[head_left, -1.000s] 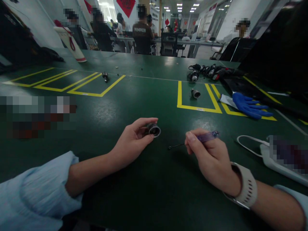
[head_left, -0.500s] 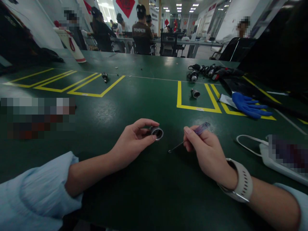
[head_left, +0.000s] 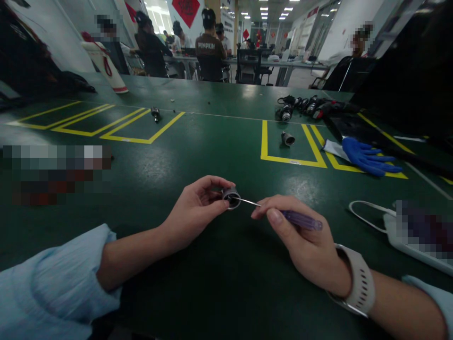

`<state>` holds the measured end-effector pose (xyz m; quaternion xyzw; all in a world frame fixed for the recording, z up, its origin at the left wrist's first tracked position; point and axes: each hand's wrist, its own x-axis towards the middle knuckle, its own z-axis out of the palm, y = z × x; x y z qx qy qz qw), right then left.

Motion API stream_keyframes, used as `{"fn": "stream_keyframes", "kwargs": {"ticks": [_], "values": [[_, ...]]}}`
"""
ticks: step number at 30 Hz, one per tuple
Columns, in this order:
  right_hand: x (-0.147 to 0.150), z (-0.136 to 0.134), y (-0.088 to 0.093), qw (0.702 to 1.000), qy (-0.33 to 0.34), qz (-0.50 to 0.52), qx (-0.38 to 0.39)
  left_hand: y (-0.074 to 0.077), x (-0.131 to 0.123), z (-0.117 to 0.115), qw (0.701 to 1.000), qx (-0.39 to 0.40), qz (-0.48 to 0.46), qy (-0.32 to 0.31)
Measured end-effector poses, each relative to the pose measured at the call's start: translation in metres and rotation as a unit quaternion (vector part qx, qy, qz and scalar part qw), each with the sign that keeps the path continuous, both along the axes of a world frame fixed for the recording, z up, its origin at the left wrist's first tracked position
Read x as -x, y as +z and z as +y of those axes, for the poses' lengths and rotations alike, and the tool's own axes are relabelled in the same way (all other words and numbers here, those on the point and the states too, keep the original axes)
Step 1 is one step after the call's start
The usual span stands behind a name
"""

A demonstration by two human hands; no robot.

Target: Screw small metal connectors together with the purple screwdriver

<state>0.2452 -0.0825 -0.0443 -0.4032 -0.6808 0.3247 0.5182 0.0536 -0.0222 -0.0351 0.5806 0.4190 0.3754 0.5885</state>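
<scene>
Near the middle of the green table (head_left: pixel 212 293), my left hand (head_left: pixel 198 208) pinches a small round metal part (head_left: pixel 231 192) between thumb and fingers, its open end facing right and toward me. My right hand (head_left: pixel 300 231) is closed round the purple see-through handle of a screwdriver (head_left: pixel 304 220). The thin shaft points left, and its tip reaches into the mouth of the metal part; the exact contact inside is too small to tell. A similar metal part (head_left: pixel 288 138) lies farther back inside a yellow taped box.
A dark metal piece (head_left: pixel 155 114) lies at the back left. Black cabled devices (head_left: pixel 286 112) and a blue glove (head_left: pixel 368 153) are at the back right. A white-strapped object (head_left: pixel 406 236) lies right of my wrist. Several people sit at far desks.
My right hand has turned the screwdriver, so its tip has gone from pointing down at the table to the metal part's opening. My left hand has barely moved.
</scene>
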Motion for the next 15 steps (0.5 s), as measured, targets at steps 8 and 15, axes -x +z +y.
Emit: {"fn": "stream_keyframes", "kwargs": {"ticks": [8, 15], "values": [[0.0031, 0.0011, 0.0013, 0.997, 0.030, -0.052, -0.044, 0.0023, 0.0003, -0.0003, 1.000, -0.014, 0.019, -0.004], [0.0064, -0.0010, 0.0015, 0.993, 0.048, -0.079, -0.080, 0.0022, -0.0010, -0.0007, 0.998, -0.054, 0.035, 0.009]]}}
